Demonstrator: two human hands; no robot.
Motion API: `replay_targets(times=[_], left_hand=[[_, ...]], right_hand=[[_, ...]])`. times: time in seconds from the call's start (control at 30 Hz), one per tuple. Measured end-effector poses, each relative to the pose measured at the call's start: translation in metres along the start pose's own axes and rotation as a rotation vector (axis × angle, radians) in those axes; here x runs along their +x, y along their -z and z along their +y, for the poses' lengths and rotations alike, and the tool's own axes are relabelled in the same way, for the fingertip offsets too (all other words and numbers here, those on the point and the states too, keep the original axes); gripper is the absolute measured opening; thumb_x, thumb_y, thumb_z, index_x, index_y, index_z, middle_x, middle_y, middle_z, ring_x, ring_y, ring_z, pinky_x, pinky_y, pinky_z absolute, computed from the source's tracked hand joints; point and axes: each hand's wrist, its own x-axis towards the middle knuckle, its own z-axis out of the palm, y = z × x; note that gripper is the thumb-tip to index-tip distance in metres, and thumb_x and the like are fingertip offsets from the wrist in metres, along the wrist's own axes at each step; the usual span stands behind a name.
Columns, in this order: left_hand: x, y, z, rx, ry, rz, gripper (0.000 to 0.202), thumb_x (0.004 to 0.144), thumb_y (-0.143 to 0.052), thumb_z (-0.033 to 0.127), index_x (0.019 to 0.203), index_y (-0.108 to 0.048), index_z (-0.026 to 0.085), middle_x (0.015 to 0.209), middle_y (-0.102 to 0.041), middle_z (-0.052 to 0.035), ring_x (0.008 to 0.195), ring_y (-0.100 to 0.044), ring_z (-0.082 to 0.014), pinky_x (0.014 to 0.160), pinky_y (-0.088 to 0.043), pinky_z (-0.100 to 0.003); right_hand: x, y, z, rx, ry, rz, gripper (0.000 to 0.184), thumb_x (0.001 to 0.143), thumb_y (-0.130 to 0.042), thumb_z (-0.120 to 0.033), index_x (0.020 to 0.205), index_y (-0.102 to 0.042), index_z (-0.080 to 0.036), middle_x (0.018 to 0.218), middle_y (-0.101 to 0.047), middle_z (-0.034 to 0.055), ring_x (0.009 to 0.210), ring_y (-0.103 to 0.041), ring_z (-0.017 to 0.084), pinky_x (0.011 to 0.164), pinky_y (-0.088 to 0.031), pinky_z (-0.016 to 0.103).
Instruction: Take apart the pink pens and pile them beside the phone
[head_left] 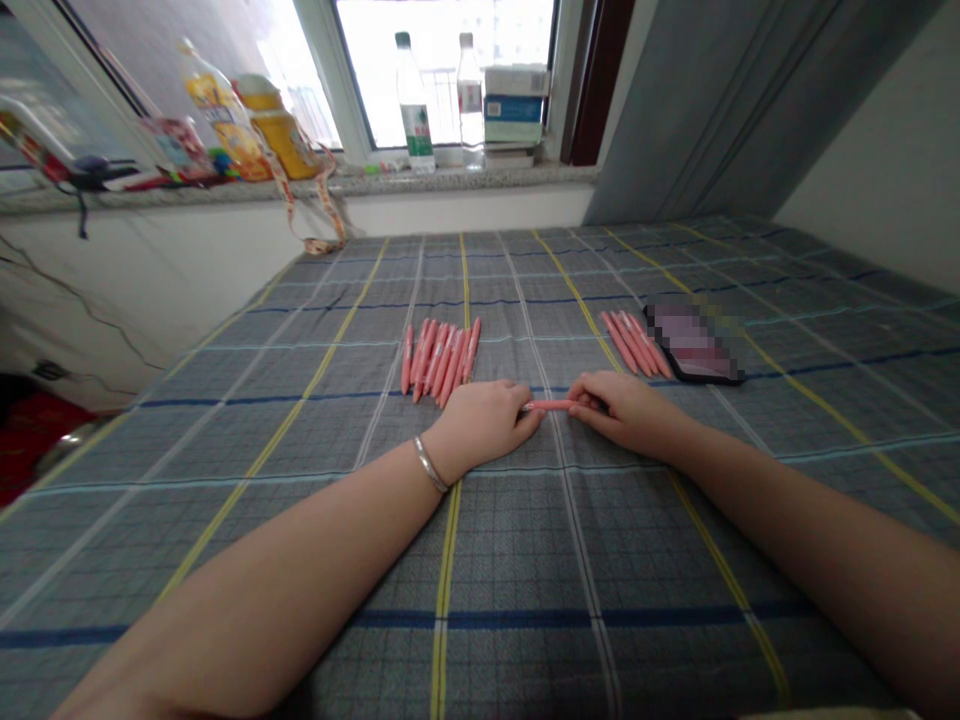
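Note:
Between my two hands a slim pink pen lies level, held at both ends. My left hand, with a silver bangle on the wrist, pinches its left end. The right end is pinched by my right hand. Just beyond my left hand is a pile of several similar pink pens lying side by side. A smaller group of several pink pens rests beyond my right hand, beside a dark-edged phone with a blurred screen.
A grey checked cloth covers the surface under my arms. Along the windowsill stand two plastic bottles, a stack of boxes and a yellow container with a strap hanging down. A grey curtain hangs at the right.

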Motion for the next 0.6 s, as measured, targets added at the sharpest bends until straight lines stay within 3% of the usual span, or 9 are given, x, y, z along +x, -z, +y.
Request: replay_targets(times=[0.47, 0.6], left_hand=[[0.0004, -0.0012, -0.0002, -0.009, 0.005, 0.005, 0.042, 0.089, -0.028, 0.045, 0.087, -0.06, 0.017, 0.083, -0.063, -0.0051, 0.072, -0.059, -0.0174, 0.057, -0.042, -0.026], [0.0007, -0.0016, 0.0003, -0.019, -0.001, 0.025, 0.042, 0.089, -0.028, 0.044, 0.086, -0.059, 0.017, 0.081, -0.063, -0.0051, 0.071, -0.06, -0.0177, 0.057, -0.041, -0.027]], right_hand=[[0.0003, 0.0004, 0.0003, -0.03, 0.026, -0.013, 0.022, 0.087, -0.043, -0.035, 0.081, -0.056, -0.018, 0.073, -0.06, 0.0035, 0.068, -0.053, 0.016, 0.06, -0.037, 0.027], [-0.0018, -0.0011, -0.0036, -0.042, 0.0, 0.085, 0.023, 0.082, -0.051, -0.033, 0.1, -0.053, -0.019, 0.08, -0.062, 0.0037, 0.072, -0.056, 0.017, 0.062, -0.041, 0.028]])
